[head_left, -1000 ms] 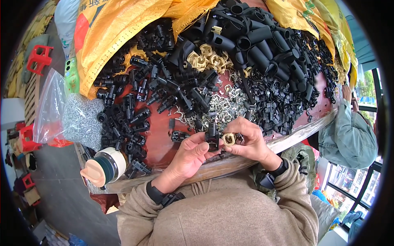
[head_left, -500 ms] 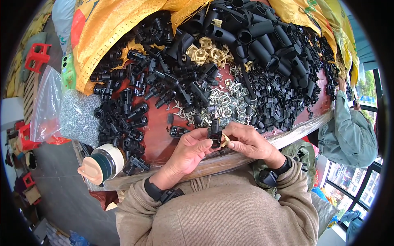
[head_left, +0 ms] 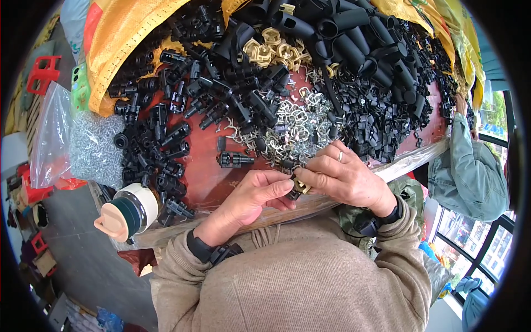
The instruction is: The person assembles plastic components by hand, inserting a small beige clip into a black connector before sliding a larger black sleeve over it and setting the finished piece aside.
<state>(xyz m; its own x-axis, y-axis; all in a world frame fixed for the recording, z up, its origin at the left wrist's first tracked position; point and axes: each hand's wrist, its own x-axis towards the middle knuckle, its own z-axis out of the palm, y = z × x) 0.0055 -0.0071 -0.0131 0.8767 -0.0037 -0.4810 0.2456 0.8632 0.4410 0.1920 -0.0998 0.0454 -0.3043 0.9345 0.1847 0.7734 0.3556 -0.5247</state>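
Close to the table's front edge, my left hand is closed on a black plastic fitting, mostly covered by my fingers. My right hand presses a tan plastic piece against that fitting, its fingers bent over the top. How far the two parts fit together is hidden. Just beyond my left hand lies a single black fitting on the red tabletop. Small silvery metal clips are heaped past my fingers, with more tan pieces farther back.
Black assembled fittings spread over the left side. Black tubes and small black parts pile up right. A clear bag of screws and a cream-lidded cup stand at left. Another person's sleeve reaches in at far right.
My right hand has turned over and closed around the tan piece at the fitting. The black fitting, upright before, is now tilted and more covered. The view has shifted slightly.
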